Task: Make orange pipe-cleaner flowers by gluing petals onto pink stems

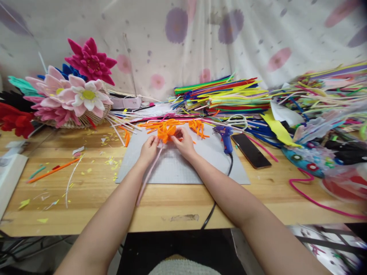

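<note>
My left hand (149, 150) and right hand (184, 143) pinch the orange fuzzy flower (166, 132) above the grey mat (177, 170); on my left, pink and white flowers (87, 95) crowd a basket-like holder (101, 116).

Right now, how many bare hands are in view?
2: the left hand at the left side of the orange flower, the right hand at its right side.

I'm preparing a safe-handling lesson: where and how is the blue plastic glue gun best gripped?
The blue plastic glue gun is probably best gripped round its handle, from the near side: the handle points toward the camera, while the nozzle points left, clear of that grip. Mind the black cable at the handle's end.
</note>
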Motion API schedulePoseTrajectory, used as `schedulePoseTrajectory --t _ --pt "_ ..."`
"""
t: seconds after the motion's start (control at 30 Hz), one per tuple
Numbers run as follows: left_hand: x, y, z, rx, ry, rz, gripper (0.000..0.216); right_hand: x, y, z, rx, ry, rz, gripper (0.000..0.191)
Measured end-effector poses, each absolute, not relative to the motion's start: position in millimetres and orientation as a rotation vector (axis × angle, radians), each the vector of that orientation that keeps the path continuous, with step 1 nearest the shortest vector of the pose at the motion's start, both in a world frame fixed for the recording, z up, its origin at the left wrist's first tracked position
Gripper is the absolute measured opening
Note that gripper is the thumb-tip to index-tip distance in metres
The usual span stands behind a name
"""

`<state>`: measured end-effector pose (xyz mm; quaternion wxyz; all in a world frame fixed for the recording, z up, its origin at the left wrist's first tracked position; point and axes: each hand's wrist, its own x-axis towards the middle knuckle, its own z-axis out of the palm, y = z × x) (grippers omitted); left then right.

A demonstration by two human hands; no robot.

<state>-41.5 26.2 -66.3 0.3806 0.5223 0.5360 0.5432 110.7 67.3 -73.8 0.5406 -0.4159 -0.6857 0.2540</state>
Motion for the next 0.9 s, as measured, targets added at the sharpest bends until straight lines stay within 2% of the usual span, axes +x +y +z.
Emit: schedulePoseTrajectory --t 0.1,0.23,0.4,0.53,0.77,0.9 --pt "-41.8 24.6 -59.9 1.091 1.157 1.394 0.022 116.6 69.8 -71.0 -1.041 -1.590 0.467 0.016" --pt "-40.2 18.4 -50.6 0.987 0.936 1.282 0.024 122.4 65.2 -63.7 -1.141 -1.570 0.266 0.027" --pt "-40.6 13.9 -49.9 0.962 0.846 1.147 0.024 117.6 45.0 -55.2 -0.892 -1.874 0.160 0.037" --pt "-40.4 13.5 -52.3 0.951 0.882 1.084 0.023 105.1 36.8 -58.8 -0.761 -2.096 0.182 0.031" --pt "-37.0 13.6 -47.0 0.872 1.053 1.287 0.035 105.0 46.2 -60.0 -0.993 -2.066 -0.014 0.027" --pt "-32.6 8.4 -40.5 0.858 1.044 1.199 0.037 107.1 48.2 -58.0 -1.030 -2.101 -0.134 0.023"
